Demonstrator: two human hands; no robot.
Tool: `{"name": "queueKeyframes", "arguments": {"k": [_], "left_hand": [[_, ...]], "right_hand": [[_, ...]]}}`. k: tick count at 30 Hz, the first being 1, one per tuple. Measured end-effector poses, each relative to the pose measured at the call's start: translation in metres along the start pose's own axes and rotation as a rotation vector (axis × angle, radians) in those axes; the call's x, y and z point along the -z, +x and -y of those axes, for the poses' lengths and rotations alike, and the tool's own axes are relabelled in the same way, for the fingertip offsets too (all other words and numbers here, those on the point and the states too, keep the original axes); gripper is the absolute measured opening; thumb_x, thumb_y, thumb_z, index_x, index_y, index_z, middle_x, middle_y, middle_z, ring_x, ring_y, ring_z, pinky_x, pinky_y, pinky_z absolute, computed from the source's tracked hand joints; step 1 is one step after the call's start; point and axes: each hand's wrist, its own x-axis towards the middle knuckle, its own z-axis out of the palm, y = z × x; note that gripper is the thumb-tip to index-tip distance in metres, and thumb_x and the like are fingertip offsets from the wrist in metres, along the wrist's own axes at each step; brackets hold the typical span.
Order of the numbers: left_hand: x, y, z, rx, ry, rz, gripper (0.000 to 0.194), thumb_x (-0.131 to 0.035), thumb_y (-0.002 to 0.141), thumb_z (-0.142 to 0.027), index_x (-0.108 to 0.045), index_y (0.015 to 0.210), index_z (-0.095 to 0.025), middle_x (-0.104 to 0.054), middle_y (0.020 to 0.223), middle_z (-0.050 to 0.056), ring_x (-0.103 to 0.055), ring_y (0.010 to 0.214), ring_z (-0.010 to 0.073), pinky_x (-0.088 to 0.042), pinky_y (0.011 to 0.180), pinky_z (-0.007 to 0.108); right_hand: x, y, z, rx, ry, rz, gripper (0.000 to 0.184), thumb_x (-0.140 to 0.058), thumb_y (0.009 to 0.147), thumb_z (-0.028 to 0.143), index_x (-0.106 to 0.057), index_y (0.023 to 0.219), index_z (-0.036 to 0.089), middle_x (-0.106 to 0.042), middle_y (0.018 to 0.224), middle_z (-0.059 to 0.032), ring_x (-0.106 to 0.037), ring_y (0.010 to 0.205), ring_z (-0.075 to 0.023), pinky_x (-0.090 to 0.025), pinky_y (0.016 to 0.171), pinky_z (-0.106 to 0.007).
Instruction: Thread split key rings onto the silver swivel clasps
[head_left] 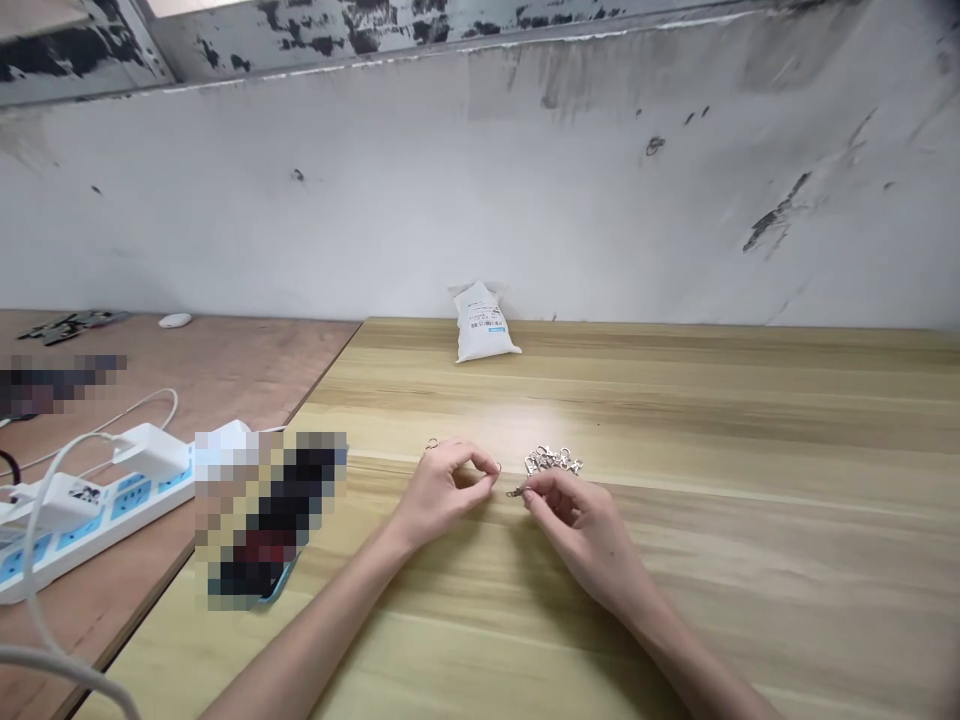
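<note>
My left hand (442,492) pinches a small metal ring (498,467) between thumb and forefinger, just above the light wood tabletop (750,420). Another thin ring (433,444) shows behind that hand's knuckles. My right hand (581,520) holds a small dark-tipped metal clasp (516,491) in its fingertips, close to the left fingertips but apart from them. Just beyond the right hand lies a loose heap of silver lobster clasps (551,461).
A white bag (486,325) with a printed label leans at the table's back edge against a stained white wall (480,200). To the left stand a pixelated object (270,520), a white power strip (97,510) with cables, and a lower wooden table (225,370) bearing a white mouse (175,320).
</note>
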Motion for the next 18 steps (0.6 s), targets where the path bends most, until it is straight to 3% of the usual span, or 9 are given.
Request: {"name": "queueKeyframes", "arguments": {"k": [4, 10, 18], "left_hand": [[-0.0020, -0.0022, -0.0049, 0.022, -0.009, 0.033, 0.011, -0.061, 0.081, -0.011, -0.067, 0.080, -0.020, -0.069, 0.085, -0.001, -0.062, 0.086, 0.0157, -0.045, 0.082, 0.028], [-0.0012, -0.0038, -0.0062, 0.037, -0.024, 0.060, 0.007, -0.062, 0.081, -0.013, -0.063, 0.080, -0.020, -0.067, 0.084, 0.000, -0.061, 0.085, 0.0165, -0.045, 0.081, 0.029], [0.0006, -0.0044, -0.0068, 0.004, 0.068, 0.067, 0.006, -0.065, 0.083, -0.018, -0.067, 0.079, -0.022, -0.070, 0.084, -0.001, -0.061, 0.089, 0.0176, -0.043, 0.088, 0.033]], "right_hand": [[-0.0040, -0.0040, -0.0032, 0.166, -0.143, 0.054, 0.012, -0.052, 0.092, 0.020, -0.063, 0.086, 0.021, -0.061, 0.076, -0.0009, -0.050, 0.056, -0.0116, -0.038, 0.053, -0.024], [-0.0086, -0.0015, -0.0010, 0.207, -0.067, 0.068, 0.015, -0.051, 0.092, 0.017, -0.065, 0.095, 0.022, -0.065, 0.106, -0.0054, -0.052, 0.056, -0.0095, -0.041, 0.051, -0.024], [-0.0082, -0.0001, -0.0003, 0.223, -0.075, 0.039, 0.015, -0.053, 0.092, 0.019, -0.067, 0.095, 0.022, -0.068, 0.099, -0.0052, -0.054, 0.056, -0.0104, -0.042, 0.048, -0.024]]}}
